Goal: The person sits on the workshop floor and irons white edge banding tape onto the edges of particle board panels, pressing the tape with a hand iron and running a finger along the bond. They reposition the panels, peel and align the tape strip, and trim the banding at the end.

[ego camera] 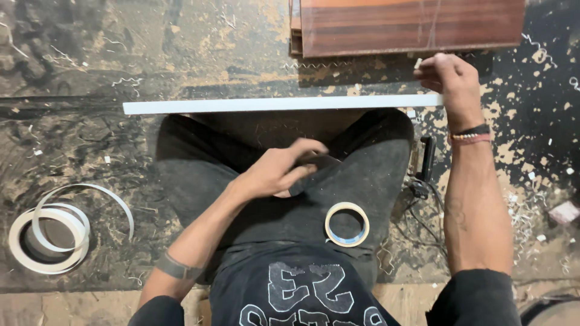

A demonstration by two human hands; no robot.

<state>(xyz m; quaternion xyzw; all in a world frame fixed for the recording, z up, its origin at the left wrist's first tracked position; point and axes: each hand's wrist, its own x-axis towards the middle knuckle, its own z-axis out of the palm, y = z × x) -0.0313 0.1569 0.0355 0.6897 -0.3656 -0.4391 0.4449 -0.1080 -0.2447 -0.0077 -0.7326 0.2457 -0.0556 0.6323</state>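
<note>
One white strip [281,104], thin, flat and straight, lies across the knees with its long axis running 9 to 3 o'clock, just below a stack of reddish-brown boards [411,24] at 12. Right hand [447,75] at the strip's 3 o'clock end, fingers curled, pinching a small white scrap. Left hand [284,169] loosely curled on the lap near centre; tape roll [347,224] on the thigh toward 5, coiled white banding [51,232] on the floor at 8.

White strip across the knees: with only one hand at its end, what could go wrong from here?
1. The white strip is held only at its right end by the right hand; the long free left end may sag or swing.
2. The tape roll rests loose on the thigh and could roll off onto the dusty floor.
3. The left hand holds a dark object on the lap, so it cannot readily steady the strip.
</note>
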